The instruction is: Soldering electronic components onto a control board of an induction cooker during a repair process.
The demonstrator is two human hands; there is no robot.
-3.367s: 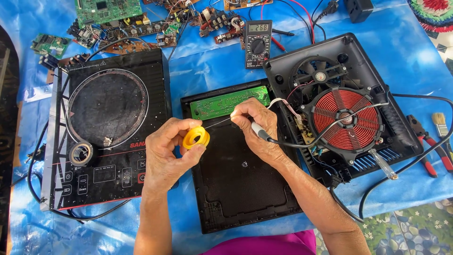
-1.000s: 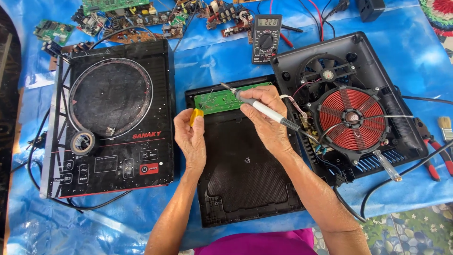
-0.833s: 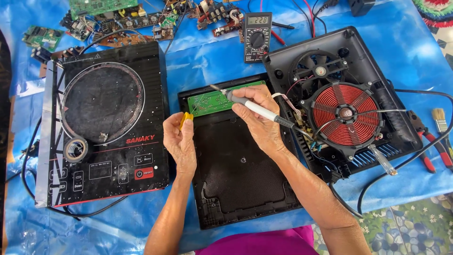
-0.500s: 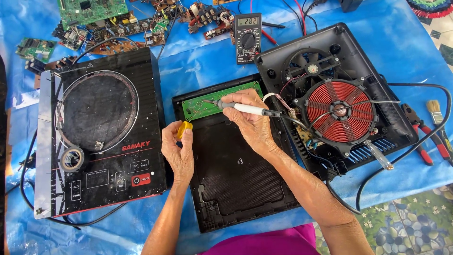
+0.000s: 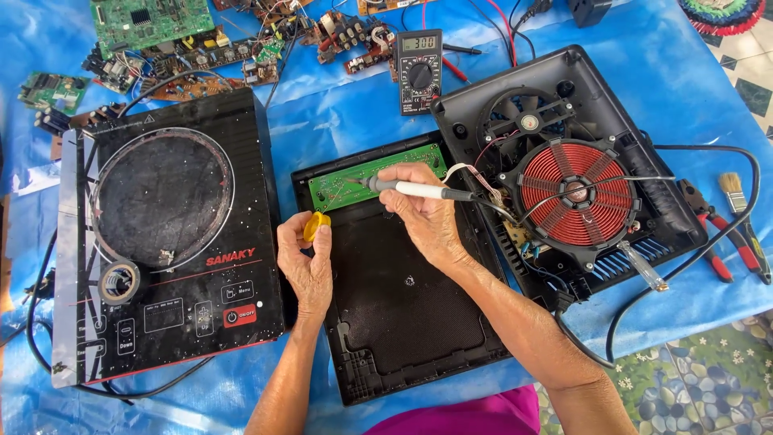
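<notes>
Pinching a small yellow solder spool [image 5: 316,226] between thumb and fingers, the left hand [image 5: 304,262] rests at the black base panel's [image 5: 411,322] 9 o'clock edge. At 12 o'clock on that panel, the right hand [image 5: 425,216] closes its grip around a soldering iron [image 5: 419,190], tip touching the green circuit board [image 5: 378,176]. At 2 o'clock lies the opened cooker's red induction coil [image 5: 576,193]; farther up, a multimeter [image 5: 419,71] sits on the blue-covered counter [image 5: 338,113].

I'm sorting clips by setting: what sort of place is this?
Probably an informal electronics repair spot: an opened induction cooker with its coil bare, loose circuit boards and a multimeter lie on a blue tarp, while the right hand holds a soldering iron.
</notes>
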